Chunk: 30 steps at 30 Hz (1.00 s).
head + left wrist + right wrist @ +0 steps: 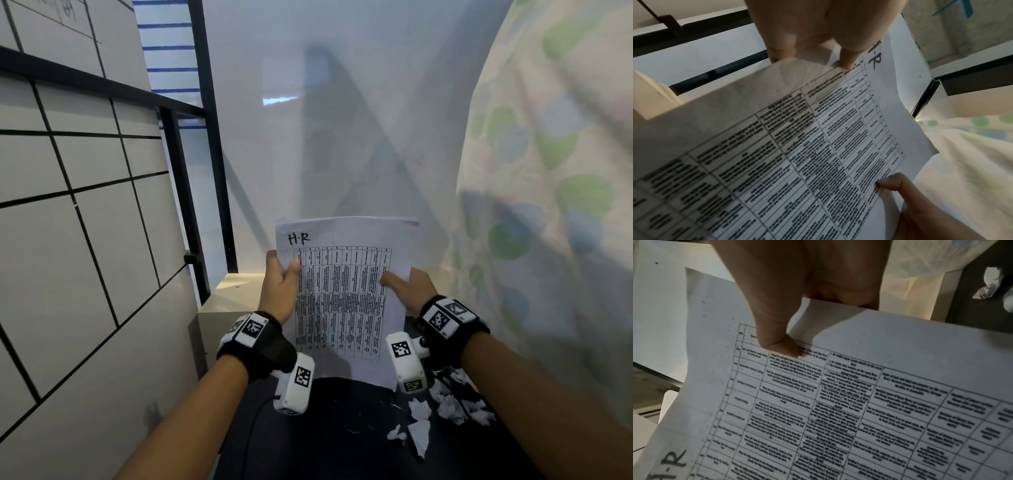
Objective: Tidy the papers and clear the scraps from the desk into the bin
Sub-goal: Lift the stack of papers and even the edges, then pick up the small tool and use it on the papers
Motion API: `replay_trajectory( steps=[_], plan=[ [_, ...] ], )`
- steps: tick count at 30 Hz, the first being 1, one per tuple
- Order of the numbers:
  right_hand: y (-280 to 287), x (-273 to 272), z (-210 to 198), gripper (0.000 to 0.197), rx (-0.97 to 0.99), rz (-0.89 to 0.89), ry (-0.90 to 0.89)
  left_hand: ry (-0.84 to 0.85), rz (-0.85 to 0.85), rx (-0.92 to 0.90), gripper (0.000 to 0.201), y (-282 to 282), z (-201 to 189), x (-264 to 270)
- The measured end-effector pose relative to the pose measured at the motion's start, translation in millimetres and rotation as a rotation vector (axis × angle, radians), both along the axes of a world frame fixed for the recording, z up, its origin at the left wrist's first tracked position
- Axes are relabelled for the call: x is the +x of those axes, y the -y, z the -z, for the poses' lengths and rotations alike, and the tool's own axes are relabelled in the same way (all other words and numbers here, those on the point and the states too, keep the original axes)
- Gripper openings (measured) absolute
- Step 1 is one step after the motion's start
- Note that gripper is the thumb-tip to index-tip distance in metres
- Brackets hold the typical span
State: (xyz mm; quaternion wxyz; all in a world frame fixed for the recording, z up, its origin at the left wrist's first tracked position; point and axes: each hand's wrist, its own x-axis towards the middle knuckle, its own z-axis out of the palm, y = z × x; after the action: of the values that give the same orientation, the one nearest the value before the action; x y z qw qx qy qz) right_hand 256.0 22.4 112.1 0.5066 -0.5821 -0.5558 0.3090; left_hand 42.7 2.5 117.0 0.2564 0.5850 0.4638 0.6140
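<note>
I hold a stack of white papers [346, 301] upright above the dark desk [342, 438]; the top sheet has a printed table and "H-R" handwritten at its top. My left hand [282, 277] pinches the stack's left edge, thumb on the front. My right hand [406, 286] pinches the right edge the same way. In the left wrist view the papers [818, 146] fill the frame under my left hand [818, 48]. In the right wrist view my right hand's thumb [777, 340] presses on the papers [859, 402]. Several torn white scraps [442, 411] lie on the desk at the right.
A white wall [342, 102] stands straight ahead and a whiteboard with black grid lines [78, 222] on the left. A beige cabinet [226, 301] sits behind the desk's left end. A patterned cloth [555, 205] hangs at the right. A black cable [253, 431] runs over the desk.
</note>
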Motion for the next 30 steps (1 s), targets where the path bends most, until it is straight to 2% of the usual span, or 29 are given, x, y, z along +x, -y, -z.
replay_trajectory(
  steps=[6,7,10,12,16,20,25,28,30],
  plan=[
    [-2,2,-1,0.040,-0.002,-0.027,0.066,0.079,0.074,-0.088,0.019,-3,13,-5],
    [-1,3,-4,0.036,-0.014,-0.057,0.096,0.094,0.072,-0.087,0.021,-4,13,-4],
    [6,15,-12,0.009,-0.091,-0.099,0.128,0.077,0.037,-0.058,0.030,-6,12,-1],
    [14,37,-10,0.023,-0.141,-0.074,0.095,0.055,0.017,-0.034,0.031,-8,12,1],
    [43,98,10,0.022,-0.255,0.063,0.176,0.063,0.000,-0.030,0.031,-10,14,2],
    [71,145,51,0.026,-0.435,0.148,0.570,0.049,-0.033,-0.025,0.032,-11,13,4],
    [89,151,91,0.045,-0.628,0.077,0.928,0.005,-0.059,-0.029,0.034,-7,9,5],
    [88,153,110,0.064,-0.685,0.043,0.939,0.024,-0.042,-0.039,0.034,-6,11,6],
    [84,154,116,0.067,-0.701,0.045,0.930,0.058,-0.026,-0.033,0.034,-5,10,5]
  ],
)
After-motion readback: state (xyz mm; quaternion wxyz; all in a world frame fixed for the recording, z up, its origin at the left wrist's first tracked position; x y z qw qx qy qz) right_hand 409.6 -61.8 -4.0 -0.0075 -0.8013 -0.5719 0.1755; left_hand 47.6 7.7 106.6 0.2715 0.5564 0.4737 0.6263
